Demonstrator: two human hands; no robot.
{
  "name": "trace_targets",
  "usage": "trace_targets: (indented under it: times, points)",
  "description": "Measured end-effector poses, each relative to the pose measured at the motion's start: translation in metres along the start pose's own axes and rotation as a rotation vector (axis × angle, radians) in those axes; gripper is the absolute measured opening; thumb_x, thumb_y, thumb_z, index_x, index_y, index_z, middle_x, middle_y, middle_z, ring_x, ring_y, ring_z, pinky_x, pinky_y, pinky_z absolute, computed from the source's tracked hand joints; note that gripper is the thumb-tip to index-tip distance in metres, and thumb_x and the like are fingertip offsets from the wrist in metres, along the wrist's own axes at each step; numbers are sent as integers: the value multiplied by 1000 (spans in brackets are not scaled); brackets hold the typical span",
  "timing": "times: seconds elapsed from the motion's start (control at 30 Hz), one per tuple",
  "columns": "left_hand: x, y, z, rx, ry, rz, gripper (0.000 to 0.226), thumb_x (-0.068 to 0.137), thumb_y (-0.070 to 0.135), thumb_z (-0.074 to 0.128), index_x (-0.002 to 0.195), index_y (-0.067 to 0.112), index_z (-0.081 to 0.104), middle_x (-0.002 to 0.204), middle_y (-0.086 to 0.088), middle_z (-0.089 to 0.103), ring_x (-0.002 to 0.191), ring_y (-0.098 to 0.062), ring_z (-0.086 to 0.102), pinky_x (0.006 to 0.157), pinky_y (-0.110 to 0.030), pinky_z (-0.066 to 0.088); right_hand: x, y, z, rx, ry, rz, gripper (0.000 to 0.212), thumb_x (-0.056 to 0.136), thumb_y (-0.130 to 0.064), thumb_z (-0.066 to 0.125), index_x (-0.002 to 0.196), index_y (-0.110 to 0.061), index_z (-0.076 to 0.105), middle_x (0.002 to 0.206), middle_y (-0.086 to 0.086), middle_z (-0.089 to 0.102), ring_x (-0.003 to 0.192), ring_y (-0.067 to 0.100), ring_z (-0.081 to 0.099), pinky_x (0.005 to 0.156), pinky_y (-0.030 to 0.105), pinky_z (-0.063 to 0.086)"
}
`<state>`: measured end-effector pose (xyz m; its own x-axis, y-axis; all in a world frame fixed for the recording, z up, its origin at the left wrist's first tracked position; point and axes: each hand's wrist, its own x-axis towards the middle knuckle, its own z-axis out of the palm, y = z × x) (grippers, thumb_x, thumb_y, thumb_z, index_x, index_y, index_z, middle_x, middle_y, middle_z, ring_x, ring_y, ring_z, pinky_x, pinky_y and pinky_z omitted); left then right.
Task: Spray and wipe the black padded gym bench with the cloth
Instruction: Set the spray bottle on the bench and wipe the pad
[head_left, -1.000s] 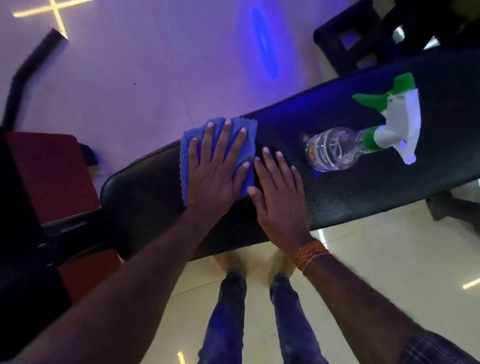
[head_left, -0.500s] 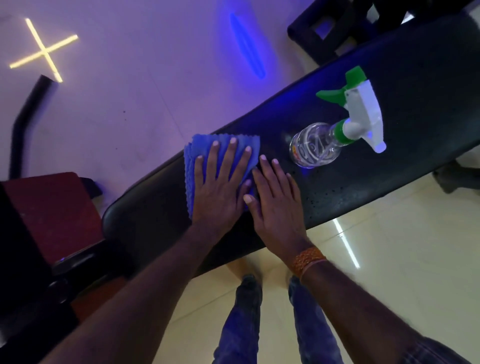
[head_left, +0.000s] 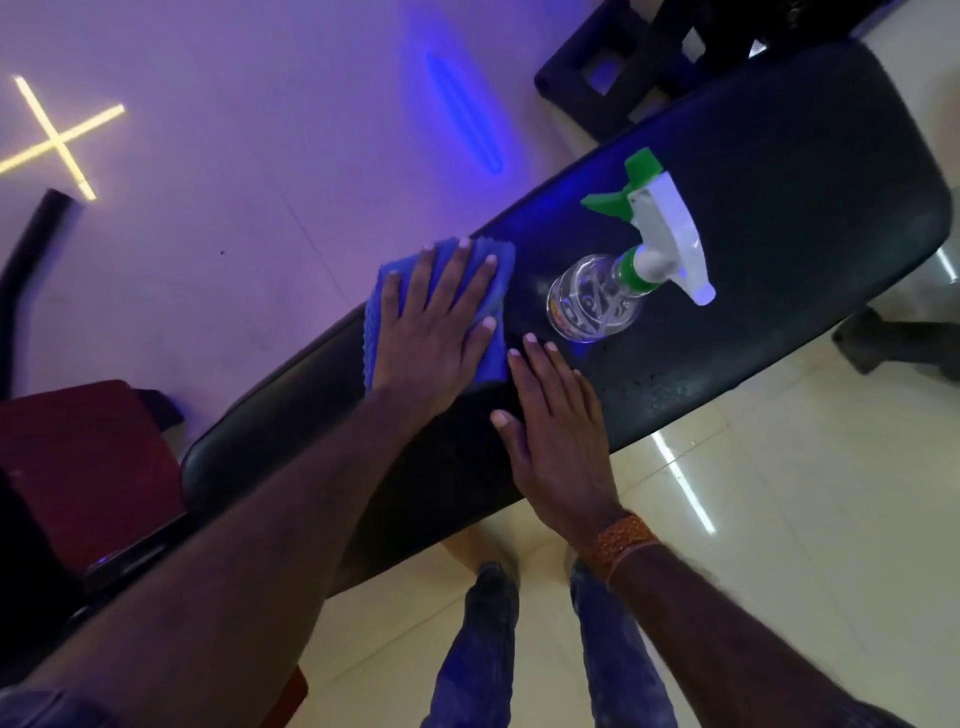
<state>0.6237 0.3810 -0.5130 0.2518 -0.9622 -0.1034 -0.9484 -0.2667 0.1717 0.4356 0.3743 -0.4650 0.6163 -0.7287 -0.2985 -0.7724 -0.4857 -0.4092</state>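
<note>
Head view, surface: the black padded gym bench (head_left: 779, 171) runs as a long diagonal band from the lower left to the upper right; fine droplets speckle its near edge beside the right hand.
Head view, cloth: a blue folded cloth (head_left: 496, 343) with a scalloped border lies flat on the surface at mid-length, reaching from the far edge toward the middle.
Head view, left hand: the left hand (head_left: 431, 332) rests palm down on the cloth, fingers (head_left: 452, 275) spread and extended toward the far edge, thumb at the cloth's right border.
Head view, right hand: the right hand (head_left: 558, 431) lies flat on the bare surface just beside the cloth, fingers (head_left: 540, 364) held close together, thumb splayed to the left; an orange beaded band (head_left: 621, 540) circles the wrist.
Head view, spray bottle: a clear spray bottle (head_left: 592, 299) with a green-and-white trigger head lies on its side on the surface, near the right hand's fingertips but apart from them.
Head view, floor: glossy tile (head_left: 779, 545) lies below the near edge, where two trouser legs (head_left: 483, 649) show.
</note>
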Motion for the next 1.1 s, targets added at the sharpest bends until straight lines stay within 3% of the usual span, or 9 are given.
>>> trace_targets:
  times: [0.07,0.23,0.37,0.47,0.6,0.7,0.83,0.97,1.1]
  points:
    - [10,4,4,-20,20,-40,60,108,48,24,166,30,15,174,-1,14,160,-33,14,122,-59,17,-3,8,1,-5,24,3,63,106,-46,26,160,-14,32,172,3,20,159,21,16,129,45,16]
    - [-65,34,13,9,29,-24,59,110,47,25,166,31,15,175,-1,11,161,-32,7,125,-59,12,-9,15,-8,-48,-33,-31,66,105,-49,22,159,-14,35,172,3,18,160,22,15,128,48,18]
    - [-31,19,10,30,69,-14,57,110,46,26,165,33,17,174,0,15,161,-32,11,124,-61,11,-7,25,-11,-73,-43,-83,64,105,-49,24,158,-16,36,172,1,20,159,21,17,126,48,19]
    - [-42,35,18,-12,109,-106,56,111,46,21,165,35,15,175,0,12,161,-31,6,125,-61,5,-8,35,-10,-80,-23,-122,61,106,-48,26,156,-16,40,171,1,24,158,22,21,125,48,22]
    - [-102,62,20,-20,40,-105,56,110,49,25,164,37,19,174,1,14,161,-31,7,125,-63,8,-15,45,-17,-75,-44,-174,60,106,-47,25,153,-16,46,170,1,27,158,22,22,124,51,23]
    - [-84,47,17,13,65,-89,55,110,51,23,164,40,19,174,5,15,161,-29,9,125,-62,10,-14,55,-22,-74,-58,-232,60,106,-48,27,153,-16,45,169,1,29,158,21,22,123,48,25]
    - [-78,67,31,6,169,-279,55,110,50,22,164,41,17,174,4,13,161,-30,7,124,-65,9,-7,70,-23,-90,-73,-310,60,107,-49,29,154,-15,44,169,3,29,157,21,24,119,45,28]
    - [-125,126,42,-32,152,-419,57,109,49,29,164,38,22,174,0,15,161,-34,10,123,-67,7,-11,78,-32,-169,-124,-425,64,107,-53,22,153,-15,46,169,4,28,157,25,24,120,47,29]
    - [-111,98,37,-9,179,-493,55,110,49,28,163,41,21,173,3,18,160,-31,14,123,-64,10,-5,91,-36,-233,-164,-505,63,106,-52,24,156,-17,41,171,2,25,158,24,22,120,50,28]
